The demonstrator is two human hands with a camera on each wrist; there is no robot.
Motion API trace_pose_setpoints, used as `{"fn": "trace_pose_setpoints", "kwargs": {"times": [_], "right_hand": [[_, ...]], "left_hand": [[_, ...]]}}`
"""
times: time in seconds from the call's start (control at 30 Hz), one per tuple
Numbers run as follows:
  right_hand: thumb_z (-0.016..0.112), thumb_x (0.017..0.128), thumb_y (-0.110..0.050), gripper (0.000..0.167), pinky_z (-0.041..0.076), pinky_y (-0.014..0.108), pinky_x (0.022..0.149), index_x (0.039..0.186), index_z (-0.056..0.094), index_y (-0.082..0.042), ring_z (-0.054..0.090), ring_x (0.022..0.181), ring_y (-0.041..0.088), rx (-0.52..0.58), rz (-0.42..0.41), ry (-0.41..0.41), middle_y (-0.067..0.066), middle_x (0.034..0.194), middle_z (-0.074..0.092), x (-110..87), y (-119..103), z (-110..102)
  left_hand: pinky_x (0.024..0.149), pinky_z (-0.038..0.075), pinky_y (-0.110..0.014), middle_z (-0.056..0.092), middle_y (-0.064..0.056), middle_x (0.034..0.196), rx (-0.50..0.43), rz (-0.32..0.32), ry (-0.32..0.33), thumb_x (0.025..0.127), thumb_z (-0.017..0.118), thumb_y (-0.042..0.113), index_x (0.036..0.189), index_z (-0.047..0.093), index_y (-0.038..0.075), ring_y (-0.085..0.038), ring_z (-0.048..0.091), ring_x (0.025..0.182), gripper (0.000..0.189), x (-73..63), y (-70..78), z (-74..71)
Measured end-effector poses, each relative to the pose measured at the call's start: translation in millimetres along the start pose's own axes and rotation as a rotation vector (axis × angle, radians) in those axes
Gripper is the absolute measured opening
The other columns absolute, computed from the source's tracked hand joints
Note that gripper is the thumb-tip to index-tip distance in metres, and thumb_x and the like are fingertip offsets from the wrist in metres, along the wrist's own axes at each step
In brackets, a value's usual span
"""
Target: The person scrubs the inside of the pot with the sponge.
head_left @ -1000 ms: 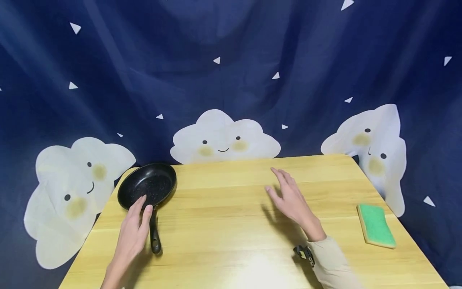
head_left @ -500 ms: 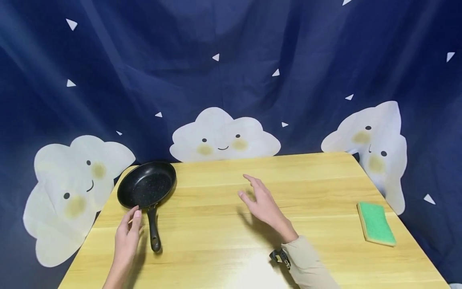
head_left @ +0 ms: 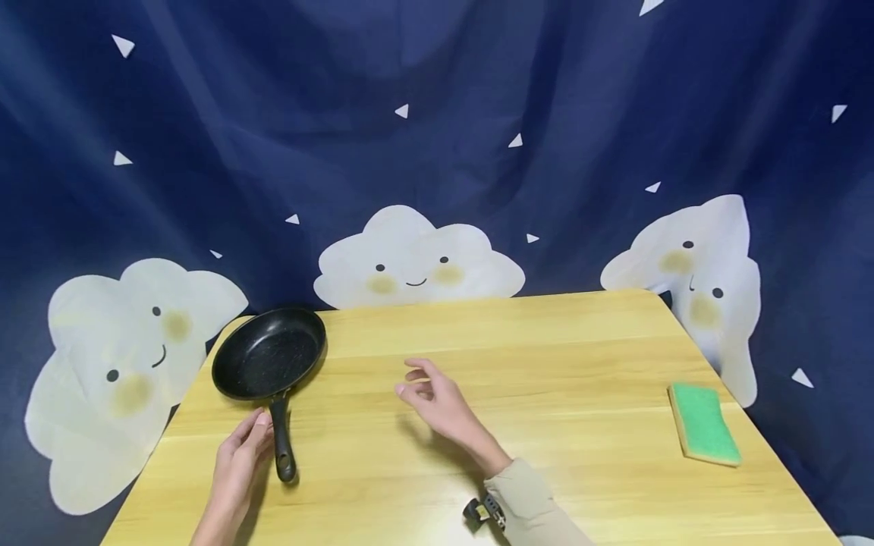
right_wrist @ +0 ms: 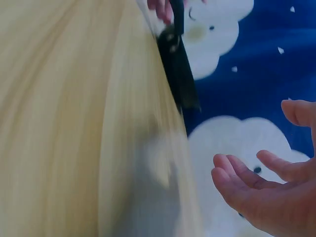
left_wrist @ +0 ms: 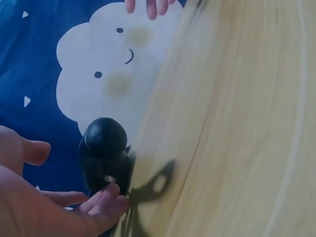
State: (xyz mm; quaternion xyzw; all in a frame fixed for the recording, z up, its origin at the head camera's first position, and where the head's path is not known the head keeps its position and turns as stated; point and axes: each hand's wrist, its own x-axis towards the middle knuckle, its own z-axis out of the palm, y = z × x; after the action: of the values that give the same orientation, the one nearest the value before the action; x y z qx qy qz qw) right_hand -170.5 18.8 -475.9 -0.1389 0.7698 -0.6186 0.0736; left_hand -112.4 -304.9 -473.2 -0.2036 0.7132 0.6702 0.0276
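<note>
A black frying pan [head_left: 269, 356] lies at the table's left back, its handle [head_left: 281, 440] pointing toward the person. Just left of that handle is my left hand [head_left: 235, 470], fingertips right at its side. In the left wrist view the fingers of the left hand [left_wrist: 64, 207] reach out by the handle [left_wrist: 104, 138], with the thumb held apart. My right hand [head_left: 440, 409] hovers over the middle of the table, holding nothing. Its fingers are loosely bent and spread from the thumb in the right wrist view, where the pan [right_wrist: 180, 74] appears edge-on farther off.
A green and yellow sponge [head_left: 705, 423] lies near the right edge of the wooden table [head_left: 580, 356]. Behind the table hangs a dark blue curtain [head_left: 464, 174] with smiling clouds. A black strapped device [head_left: 485, 512] is on the right wrist.
My left hand has drawn back from over the pan to beside its handle. My right hand has moved left across the table, toward the pan. Pan and sponge stay put.
</note>
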Motion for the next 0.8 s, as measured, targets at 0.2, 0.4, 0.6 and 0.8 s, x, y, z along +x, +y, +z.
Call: {"fn": "trace_pose_setpoints", "kwargs": {"times": [0.2, 0.4, 0.6, 0.8], "right_hand": [[0.071, 0.097, -0.031, 0.053, 0.058, 0.035, 0.089, 0.143, 0.054, -0.008, 0.067, 0.104, 0.021, 0.133, 0.091, -0.073, 0.009, 0.120, 0.065, -4.9, -2, 38], [0.072, 0.095, -0.027, 0.056, 0.060, 0.042, 0.084, 0.143, 0.052, -0.004, 0.069, 0.097, 0.027, 0.263, 0.143, -0.149, 0.004, 0.111, 0.067, -6.1, -8, 64], [0.074, 0.093, -0.020, 0.050, 0.061, 0.038, 0.084, 0.136, 0.056, -0.002, 0.070, 0.092, 0.024, 0.348, 0.190, -0.191, 0.002, 0.103, 0.070, -5.8, -10, 92], [0.076, 0.090, -0.009, 0.042, 0.062, 0.038, 0.086, 0.128, 0.060, 0.002, 0.072, 0.091, 0.025, 0.476, 0.267, -0.197, 0.006, 0.095, 0.070, -7.0, -12, 118]], "left_hand": [[0.092, 0.054, -0.019, 0.072, 0.014, 0.105, -0.205, -0.104, -0.099, 0.110, 0.045, 0.038, 0.145, 0.051, 0.012, 0.001, 0.065, 0.101, 0.044, 1.0, -6.4, -11.2], [0.094, 0.056, -0.025, 0.075, 0.003, 0.112, -0.379, -0.070, -0.271, 0.112, 0.044, 0.029, 0.107, 0.075, 0.028, -0.010, 0.067, 0.112, 0.032, 8.8, -6.6, -14.7], [0.093, 0.056, -0.024, 0.076, 0.002, 0.109, -0.411, -0.104, -0.248, 0.110, 0.050, 0.026, 0.101, 0.078, 0.024, -0.010, 0.069, 0.107, 0.029, 15.7, -5.9, -13.5], [0.089, 0.058, -0.024, 0.077, -0.003, 0.105, -0.460, -0.092, -0.224, 0.108, 0.054, 0.020, 0.099, 0.080, 0.018, -0.011, 0.071, 0.101, 0.027, 16.9, -10.3, -16.6]]}}
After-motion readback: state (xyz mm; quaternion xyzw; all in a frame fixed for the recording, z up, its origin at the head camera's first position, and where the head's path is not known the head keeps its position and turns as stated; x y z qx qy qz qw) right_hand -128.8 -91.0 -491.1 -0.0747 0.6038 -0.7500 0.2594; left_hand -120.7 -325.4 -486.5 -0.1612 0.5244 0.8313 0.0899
